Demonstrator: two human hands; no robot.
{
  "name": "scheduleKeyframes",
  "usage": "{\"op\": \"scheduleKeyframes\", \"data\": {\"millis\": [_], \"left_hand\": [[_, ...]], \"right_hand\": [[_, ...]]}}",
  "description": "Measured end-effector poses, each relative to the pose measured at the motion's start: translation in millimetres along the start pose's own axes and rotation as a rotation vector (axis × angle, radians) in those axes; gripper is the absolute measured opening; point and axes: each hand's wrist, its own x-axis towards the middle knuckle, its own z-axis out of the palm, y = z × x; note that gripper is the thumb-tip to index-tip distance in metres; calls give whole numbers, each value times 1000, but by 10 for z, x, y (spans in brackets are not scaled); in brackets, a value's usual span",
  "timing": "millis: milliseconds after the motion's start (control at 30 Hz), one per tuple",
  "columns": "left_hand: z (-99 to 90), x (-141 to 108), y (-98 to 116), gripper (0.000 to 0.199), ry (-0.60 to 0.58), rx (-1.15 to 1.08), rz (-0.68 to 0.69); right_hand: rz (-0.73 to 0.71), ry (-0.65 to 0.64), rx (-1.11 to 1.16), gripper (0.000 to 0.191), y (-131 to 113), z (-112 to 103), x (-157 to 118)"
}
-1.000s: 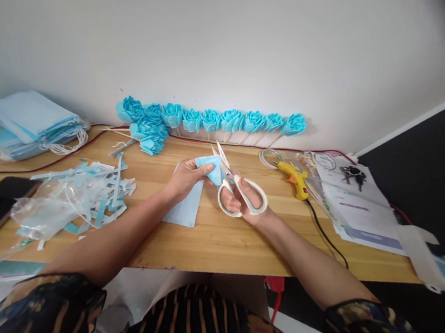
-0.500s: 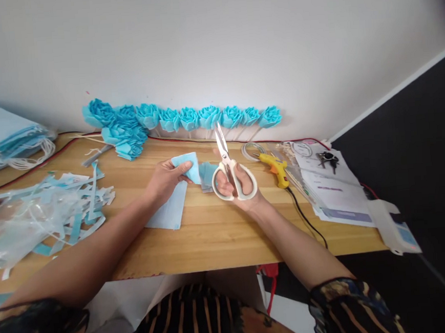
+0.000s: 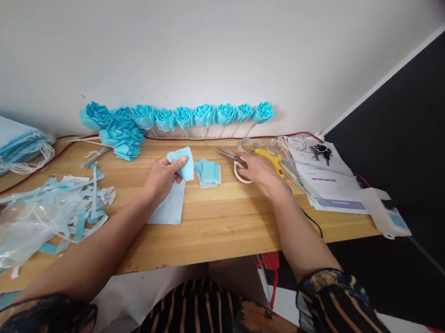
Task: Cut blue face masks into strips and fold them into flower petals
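Between the thumb and fingers of my left hand (image 3: pixel 162 176) is a small light-blue fabric piece (image 3: pixel 186 165), held just above the table. Below it lies a larger pale-blue sheet (image 3: pixel 169 206), partly under my wrist. Cut blue squares (image 3: pixel 209 172) rest in a small overlapping pile to its right. My right hand (image 3: pixel 259 167) is lowered at the scissors (image 3: pixel 242 176), fingers around the white handles, blades pointing to the far left near the tabletop. Part of the handles is hidden by the hand. The yellow glue gun (image 3: pixel 271 158) lies directly behind that hand.
Blue fabric flowers (image 3: pixel 184 118) on sticks line the wall. Scraps and clear plastic (image 3: pixel 53 221) cover the left side, with stacked blue masks (image 3: pixel 6 140) behind. At right lie papers (image 3: pixel 327 179), keys (image 3: pixel 322 152) and a white plastic holder (image 3: pixel 384 213) by the edge.
My right hand has brought the scissors down and to the right, from upright in the air to the table beside the glue gun. The pile of squares is now uncovered. My left hand keeps its piece.
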Motion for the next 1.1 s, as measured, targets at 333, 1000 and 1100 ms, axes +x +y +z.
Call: {"op": "scheduleKeyframes", "data": {"millis": [333, 1000, 1100], "left_hand": [[78, -70, 12, 43, -62, 126, -18], [105, -65, 29, 45, -137, 166, -16], [100, -69, 22, 46, -100, 159, -10]], "right_hand": [[-156, 174, 741, 45, -304, 110, -24], [-146, 115, 1336, 32, -787, 443, 20], [-150, -25, 1461, 45, -836, 455, -33]]}}
